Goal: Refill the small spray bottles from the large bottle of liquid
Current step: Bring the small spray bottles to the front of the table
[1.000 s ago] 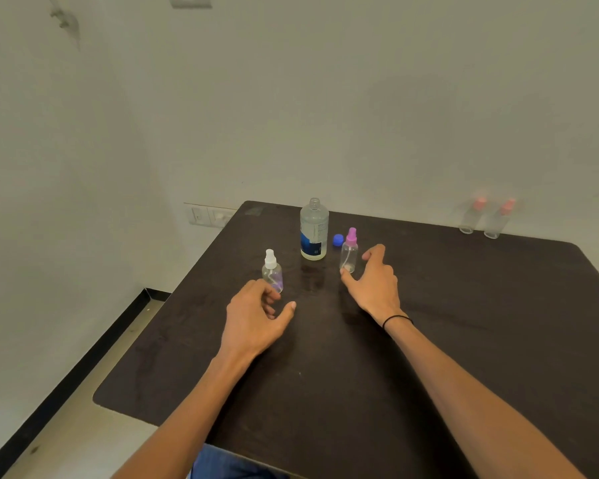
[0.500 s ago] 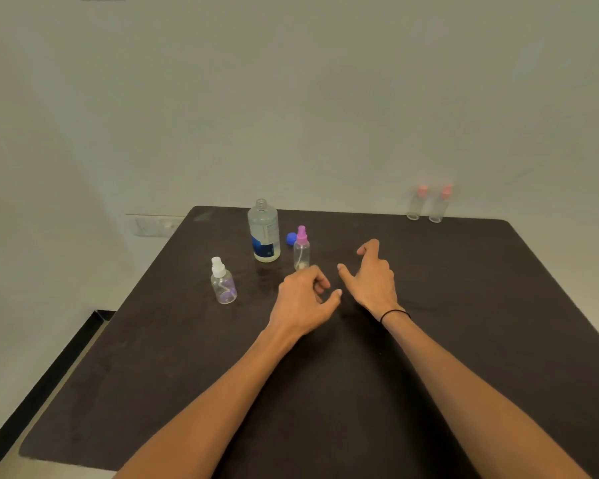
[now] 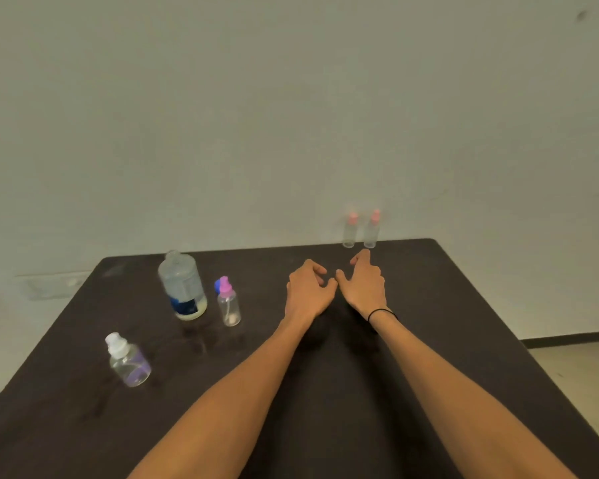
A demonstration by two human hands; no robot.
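Note:
The large clear bottle (image 3: 183,288) with a blue label stands uncapped at the table's back left, its blue cap (image 3: 217,285) behind a small pink-topped spray bottle (image 3: 229,304). A small white-topped spray bottle (image 3: 128,361) stands nearer on the left. Two more small pink-topped spray bottles (image 3: 349,230) (image 3: 371,229) stand at the far edge by the wall. My left hand (image 3: 308,288) and my right hand (image 3: 363,285) hover side by side over the table's middle, just short of that pair. Both hold nothing, fingers loosely curled.
The dark table (image 3: 429,305) butts against a pale wall. A wall socket plate (image 3: 52,285) sits low on the left. Floor shows past the table's right edge (image 3: 567,361).
Both hands have moved away from the left bottles, to the right and further back toward the two far pink-topped bottles. The view has swung right. No bottle has moved.

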